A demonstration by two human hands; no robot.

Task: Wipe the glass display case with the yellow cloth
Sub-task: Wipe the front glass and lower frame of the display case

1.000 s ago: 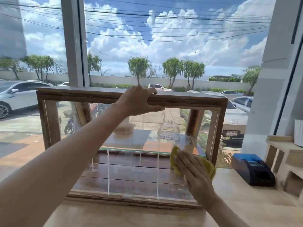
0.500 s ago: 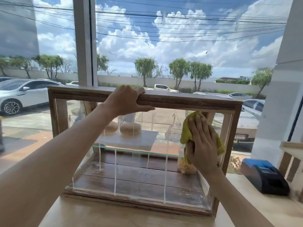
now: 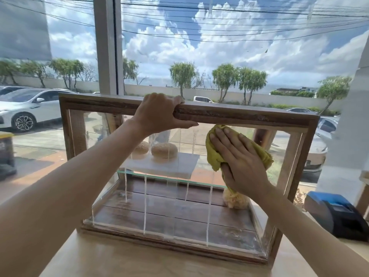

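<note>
A wood-framed glass display case [image 3: 249, 114] stands on a light wooden counter before a big window. White streaks of liquid run down its front pane. My left hand [image 3: 159, 114] grips the top wooden rail near its middle. My right hand [image 3: 237, 158] lies flat, fingers spread, and presses the yellow cloth [image 3: 214, 150] against the upper right part of the front glass, just under the top rail. Inside, two round buns [image 3: 162, 149] rest on a white board on a glass shelf, and a bagged item [image 3: 235, 198] sits on the case's wooden floor.
A black and blue receipt printer [image 3: 337, 213] sits on the counter [image 3: 139, 260] to the right of the case. A white wall and wooden shelving edge close off the right side. Behind the case, the window looks onto parked cars and trees.
My right hand has carried the yellow cloth up the glass from the lower right to the top right, just below the rail. My left hand has kept its hold on the top rail.
</note>
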